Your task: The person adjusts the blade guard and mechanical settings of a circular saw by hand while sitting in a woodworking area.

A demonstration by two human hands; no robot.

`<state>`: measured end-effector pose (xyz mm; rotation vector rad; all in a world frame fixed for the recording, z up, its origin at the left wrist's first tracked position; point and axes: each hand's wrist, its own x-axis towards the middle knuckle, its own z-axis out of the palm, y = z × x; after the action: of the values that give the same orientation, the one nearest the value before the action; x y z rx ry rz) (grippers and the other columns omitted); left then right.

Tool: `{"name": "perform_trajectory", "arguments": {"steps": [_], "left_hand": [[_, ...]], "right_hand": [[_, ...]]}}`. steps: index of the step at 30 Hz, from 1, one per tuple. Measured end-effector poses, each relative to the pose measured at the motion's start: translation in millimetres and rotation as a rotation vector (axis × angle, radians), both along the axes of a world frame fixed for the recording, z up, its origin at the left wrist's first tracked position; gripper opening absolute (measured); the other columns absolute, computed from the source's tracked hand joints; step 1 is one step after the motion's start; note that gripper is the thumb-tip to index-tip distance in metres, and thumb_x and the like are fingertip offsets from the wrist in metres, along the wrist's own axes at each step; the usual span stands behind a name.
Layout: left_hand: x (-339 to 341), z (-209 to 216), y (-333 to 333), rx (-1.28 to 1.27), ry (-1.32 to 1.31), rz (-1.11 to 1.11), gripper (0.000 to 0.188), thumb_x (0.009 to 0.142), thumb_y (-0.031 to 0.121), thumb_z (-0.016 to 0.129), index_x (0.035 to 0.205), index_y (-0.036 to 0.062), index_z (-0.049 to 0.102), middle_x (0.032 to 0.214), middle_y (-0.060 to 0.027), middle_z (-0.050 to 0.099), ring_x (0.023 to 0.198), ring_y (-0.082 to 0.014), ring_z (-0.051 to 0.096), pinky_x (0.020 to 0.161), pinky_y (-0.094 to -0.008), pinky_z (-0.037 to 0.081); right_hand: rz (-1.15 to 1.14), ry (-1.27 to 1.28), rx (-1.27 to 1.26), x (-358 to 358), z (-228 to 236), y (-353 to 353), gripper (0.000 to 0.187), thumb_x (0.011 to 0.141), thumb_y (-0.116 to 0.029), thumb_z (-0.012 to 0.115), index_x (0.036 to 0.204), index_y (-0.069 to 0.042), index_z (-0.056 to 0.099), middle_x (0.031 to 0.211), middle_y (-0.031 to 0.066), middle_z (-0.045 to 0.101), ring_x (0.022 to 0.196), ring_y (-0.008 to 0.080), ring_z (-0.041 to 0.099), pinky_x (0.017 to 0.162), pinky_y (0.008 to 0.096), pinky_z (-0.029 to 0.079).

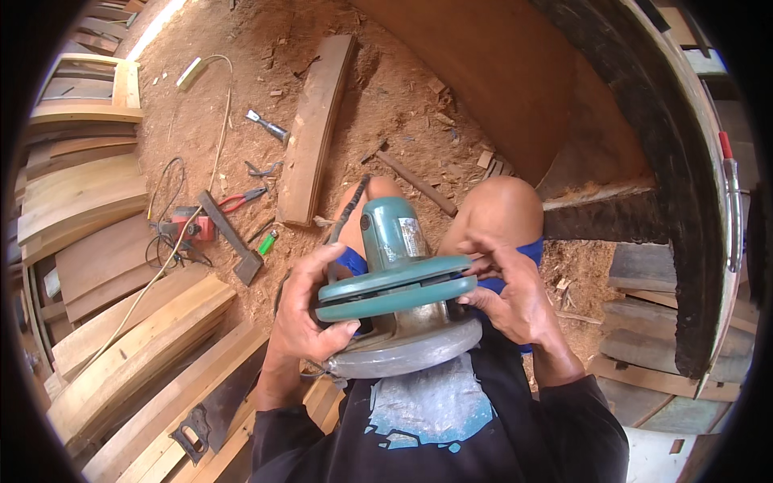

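Note:
Above my lap I have a green corded power tool (394,299), with a barrel-shaped motor housing, two green rims with a gap between them, and a round grey metal part nearest my chest. The tool lies tilted, housing pointing away from me. My left hand (310,310) grips the left side of the rims, thumb toward me. On the right edge, my right hand (509,294) holds the rim between its thumb and bent fingers. A dark cord (352,208) rises along the housing's left side. What lies under the tool is partly hidden.
Ahead, a wood plank (318,133) and a hammer (415,183) rest on sawdust. To the left are an adze-like tool (232,239), red-handled pliers (243,198), a red power tool (193,224), a green lighter (268,241), stacked boards (145,362) and a handsaw (217,410). A large curved wooden structure (636,145) stands right.

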<state>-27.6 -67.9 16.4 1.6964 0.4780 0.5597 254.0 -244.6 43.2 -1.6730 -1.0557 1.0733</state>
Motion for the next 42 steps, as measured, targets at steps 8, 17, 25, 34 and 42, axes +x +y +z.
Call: {"name": "perform_trajectory", "arguments": {"steps": [8,17,25,34,42], "left_hand": [[-7.7,-3.6,7.6,0.123,0.033,0.003,0.066,0.077,0.014,0.092,0.137,0.0048,0.067,0.121,-0.0129,0.075,0.11,-0.0273,0.075,0.097,-0.0386,0.057],[-4.3,-2.3,17.1,0.239,0.081,-0.046,0.069,0.079,0.016,0.097,0.138,0.0029,0.065,0.126,-0.0157,0.075,0.114,-0.0283,0.076,0.099,-0.0387,0.058],[-5.3,2.1,15.9,0.411,0.146,-0.02,0.069,0.081,0.017,0.096,0.139,0.0052,0.062,0.124,-0.0151,0.074,0.11,-0.0289,0.077,0.097,-0.0383,0.058],[-1.1,-9.0,24.6,0.419,0.085,-0.107,0.069,0.081,0.013,0.092,0.141,0.0049,0.059,0.126,-0.013,0.067,0.11,-0.0262,0.069,0.099,-0.0371,0.055],[-10.9,-28.0,18.3,0.273,-0.034,-0.067,0.091,0.09,0.028,0.092,0.163,0.0041,0.042,0.131,-0.0125,0.07,0.117,-0.0206,0.068,0.103,-0.0364,0.053]], "right_hand": [[0.272,-0.207,0.215,0.6,-6.3,15.4,0.065,0.085,-0.003,0.084,0.145,0.003,0.059,0.135,0.0248,0.07,0.126,0.0466,0.067,0.104,0.0482,0.057],[0.23,-0.251,0.226,-4.0,-12.0,9.5,0.062,0.086,0.0,0.082,0.143,0.002,0.059,0.131,0.025,0.071,0.123,0.0472,0.068,0.103,0.0489,0.057],[0.194,-0.289,0.222,-13.5,-4.5,13.4,0.056,0.084,0.0,0.084,0.135,0.001,0.061,0.121,0.0219,0.073,0.113,0.0467,0.07,0.095,0.0484,0.057],[0.234,-0.208,0.119,-12.1,2.6,17.8,0.055,0.089,-0.002,0.081,0.139,-0.001,0.057,0.119,0.0234,0.073,0.115,0.0482,0.069,0.097,0.0509,0.055],[0.223,-0.201,0.218,-7.2,-9.0,18.7,0.053,0.087,-0.002,0.083,0.135,-0.001,0.061,0.116,0.0212,0.073,0.111,0.0464,0.069,0.095,0.049,0.055]]}}
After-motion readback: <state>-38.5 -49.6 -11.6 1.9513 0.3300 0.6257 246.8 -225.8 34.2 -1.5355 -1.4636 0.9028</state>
